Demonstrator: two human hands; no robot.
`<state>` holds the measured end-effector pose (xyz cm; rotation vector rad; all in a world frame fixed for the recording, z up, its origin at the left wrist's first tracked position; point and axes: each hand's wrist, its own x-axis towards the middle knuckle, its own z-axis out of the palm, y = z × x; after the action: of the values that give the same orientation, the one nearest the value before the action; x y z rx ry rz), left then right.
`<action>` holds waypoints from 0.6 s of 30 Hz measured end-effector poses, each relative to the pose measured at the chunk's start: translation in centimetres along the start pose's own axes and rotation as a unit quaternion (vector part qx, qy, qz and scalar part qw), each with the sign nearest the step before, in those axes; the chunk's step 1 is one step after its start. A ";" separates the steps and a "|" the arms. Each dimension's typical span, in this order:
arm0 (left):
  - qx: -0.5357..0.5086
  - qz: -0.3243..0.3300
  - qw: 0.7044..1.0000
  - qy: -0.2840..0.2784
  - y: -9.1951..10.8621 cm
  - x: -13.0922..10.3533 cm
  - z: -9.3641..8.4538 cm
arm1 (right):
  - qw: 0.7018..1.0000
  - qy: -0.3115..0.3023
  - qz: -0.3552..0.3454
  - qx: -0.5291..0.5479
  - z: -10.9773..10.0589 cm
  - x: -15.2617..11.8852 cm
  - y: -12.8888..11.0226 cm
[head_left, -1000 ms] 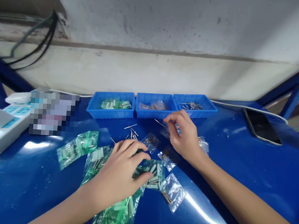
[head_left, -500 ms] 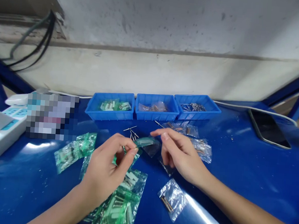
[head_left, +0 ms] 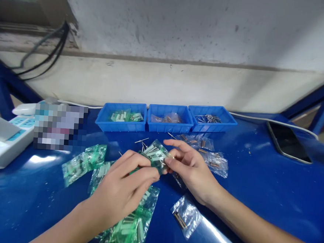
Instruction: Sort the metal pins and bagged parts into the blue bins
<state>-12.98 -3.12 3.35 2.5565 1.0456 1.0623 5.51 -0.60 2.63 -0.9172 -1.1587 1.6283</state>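
Between my hands is a small clear bag (head_left: 156, 153) with pale plugs and screws inside. My left hand (head_left: 127, 182) grips its lower left side, fingers curled round. The thumb and fingers of my right hand (head_left: 189, 166) pinch its right edge, the index finger stretched out above. Below my left hand lie green-tinted bags (head_left: 132, 226) of plugs and screws, with another such bag (head_left: 84, 162) to the left. Loose metal rivets (head_left: 142, 140) lie just behind the held bag. A clear bag with brass-coloured pins (head_left: 185, 216) rests below my right hand.
Three blue bins stand at the back: left (head_left: 120, 126) with green bags, middle (head_left: 169, 127) with clear bags, right (head_left: 213, 128) with loose rivets. More pin bags (head_left: 217, 164) lie behind my right wrist. A phone (head_left: 288, 141) is at right, a power strip (head_left: 8, 140) at left.
The held bag has turned so its plugs and screws show. My left hand has moved slightly right and its fingers have folded round; my right thumb has come down onto the bag's edge.
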 end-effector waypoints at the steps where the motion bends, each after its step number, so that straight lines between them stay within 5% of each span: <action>1: 0.000 -0.022 1.000 -0.012 0.0 0.2 -0.2 | 1.000 0.006 -0.017 -0.012 -0.1 0.0 0.1; 5: -0.015 -0.107 0.976 -0.190 0.9 0.3 -1.2 | 0.976 0.040 -0.142 -0.160 -0.4 -0.2 0.3; 8: 0.006 -0.030 0.955 -0.295 2.0 -0.5 -1.2 | 0.922 0.092 -0.250 -0.281 -0.7 -0.4 0.3; 11: 0.086 0.088 0.959 -0.255 2.3 -1.3 0.3 | 0.899 0.136 -0.288 -0.302 -0.9 -0.3 0.3; 14: 0.123 0.122 0.963 -0.208 1.3 -0.8 2.2 | 0.899 0.149 -0.289 -0.294 -1.1 -0.2 0.3; 18: 0.123 0.003 0.982 -0.141 -0.5 0.8 1.8 | 0.886 0.131 -0.315 -0.314 -1.0 -0.4 0.0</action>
<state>-11.65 -2.04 2.24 2.7949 1.1518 0.5756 6.58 -0.71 2.34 -0.9692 -1.6085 0.5796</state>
